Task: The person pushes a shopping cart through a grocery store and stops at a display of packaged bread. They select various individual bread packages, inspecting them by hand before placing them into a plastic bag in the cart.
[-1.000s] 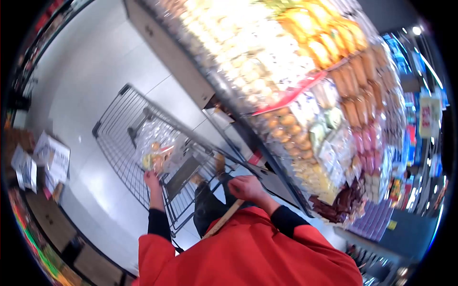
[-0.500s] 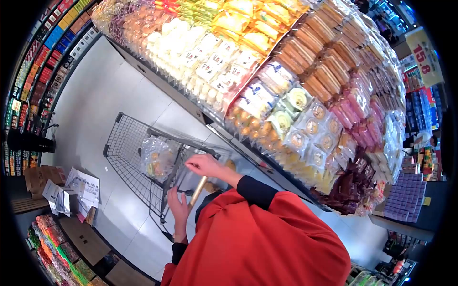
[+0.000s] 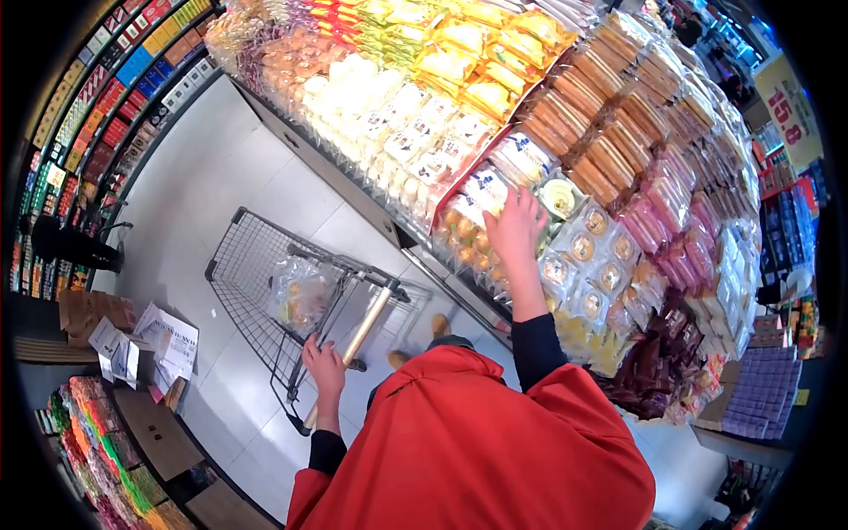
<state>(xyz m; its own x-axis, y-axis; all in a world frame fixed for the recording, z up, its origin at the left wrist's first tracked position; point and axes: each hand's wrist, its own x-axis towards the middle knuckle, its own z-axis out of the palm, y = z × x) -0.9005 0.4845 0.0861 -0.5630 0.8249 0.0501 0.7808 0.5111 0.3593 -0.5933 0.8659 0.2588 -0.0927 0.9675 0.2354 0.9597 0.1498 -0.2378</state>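
Observation:
My right hand [image 3: 516,228] reaches over the display of packaged baked goods, fingers spread, covering part of a clear pack. Beside its fingertips lie a white-and-blue pack [image 3: 486,187] and a round pale-green pastry in clear wrap [image 3: 560,198]. Clear packs of small round pastries [image 3: 583,247] sit just to its right. My left hand [image 3: 325,367] hovers by the shopping cart [image 3: 252,283], near its pale handle bar [image 3: 360,331], with fingers extended and nothing in them. Inside the cart rests a clear plastic bag [image 3: 299,291] with orange-brown items.
Yellow packs [image 3: 490,57] and long brown packaged breads [image 3: 587,132] fill the upper display. Dark maroon packs [image 3: 658,344] lie at its near corner. On the left stand shelves of boxes [image 3: 115,93], loose papers [image 3: 168,344] and a candy bin [image 3: 97,433].
My right hand has moved from above the cart handle up and right onto the display packs. My left hand stays near the handle. The view has shifted slightly.

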